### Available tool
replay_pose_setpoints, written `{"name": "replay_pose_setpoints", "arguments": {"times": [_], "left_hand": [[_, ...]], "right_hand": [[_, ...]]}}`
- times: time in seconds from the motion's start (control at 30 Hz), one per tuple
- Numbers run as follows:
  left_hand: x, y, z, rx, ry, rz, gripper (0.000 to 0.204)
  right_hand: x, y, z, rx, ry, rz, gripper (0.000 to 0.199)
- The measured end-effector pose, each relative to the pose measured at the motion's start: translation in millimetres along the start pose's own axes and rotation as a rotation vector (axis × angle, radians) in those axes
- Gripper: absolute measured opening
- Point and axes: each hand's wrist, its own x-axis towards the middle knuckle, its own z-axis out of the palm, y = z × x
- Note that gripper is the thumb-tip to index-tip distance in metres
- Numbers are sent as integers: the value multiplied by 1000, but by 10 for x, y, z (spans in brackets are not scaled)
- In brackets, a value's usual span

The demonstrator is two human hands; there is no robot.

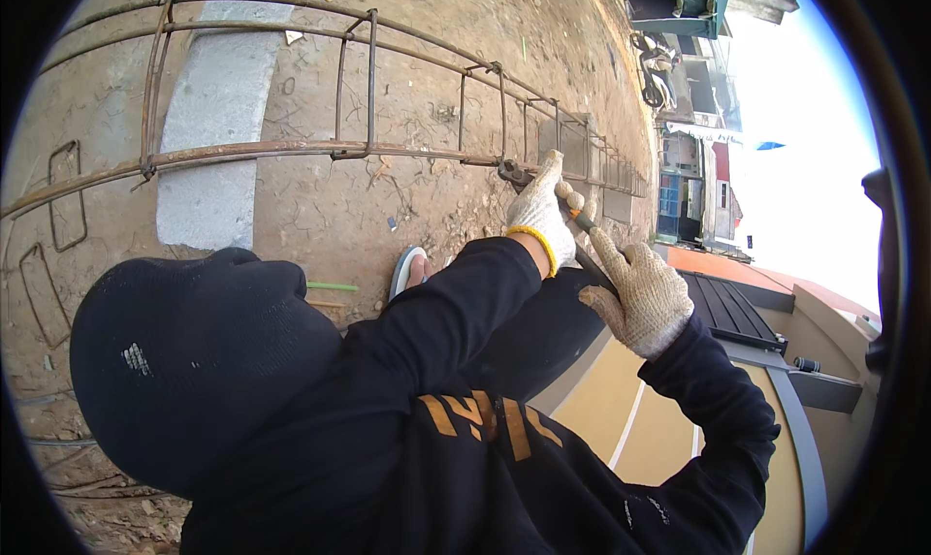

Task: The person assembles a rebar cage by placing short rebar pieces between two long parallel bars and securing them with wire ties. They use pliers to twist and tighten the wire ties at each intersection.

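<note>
Nearest lies a dark sweatshirt [504,458] with a mustard print across it, its two sleeves reaching away toward the work. The right hand [642,298], in an off-white knit glove, is at the nearer end of a dark metal hand tool [585,223]. Its forefinger is stretched out along the tool, while the thumb stands well apart from it, with a dark handle passing between them (whether the remaining fingers wrap the grip, I cannot tell).

A little farther and to the left, the left hand [539,214], its glove edged in yellow at the wrist, is folded around the tool close to its head, fingers pressed together and thumb standing up. The tool's head comes up to the nearer long bar of a rusty rebar cage [373,80], though actual contact is too small to judge.

A sandalled foot [417,269] shows left of the left sleeve. The cage runs from the left toward the far right, its long bars joined by rectangular hoops, above a pale slab [218,119] on bare dirt. Two loose wire hoops [54,243] lie at the far left. Farther off, at the right, stand a parked motorcycle [655,75] and buildings [693,191] under bright sky.
</note>
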Motion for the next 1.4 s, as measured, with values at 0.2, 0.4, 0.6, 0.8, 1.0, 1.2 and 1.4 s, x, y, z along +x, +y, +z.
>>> {"name": "replay_pose_setpoints", "arguments": {"times": [0.2,0.4,0.6,0.8,1.0,1.2,1.4], "left_hand": [[105,-85,-51,-293,-175,-42,36],[107,-156,-201,-150,-97,-43,21],[133,-230,-86,-176,-244,63,17],[234,-93,57,-206,-372,-5,16],[367,5,210,-166,-308,-2,26],[320,43,232,-152,-284,27,24],[138,14,231,-335,-6,33,26]], "right_hand": [[222,516,220,1860,-424,580,79],[343,446,249,1594,-687,368,56],[771,499,-312,-54,-283,-57,45],[1240,442,-729,-579,-172,-106,46],[2055,485,-1006,-792,-413,-218,47],[2251,632,-1003,-773,-465,-261,44],[1196,261,-565,-660,-253,39,41]]}}
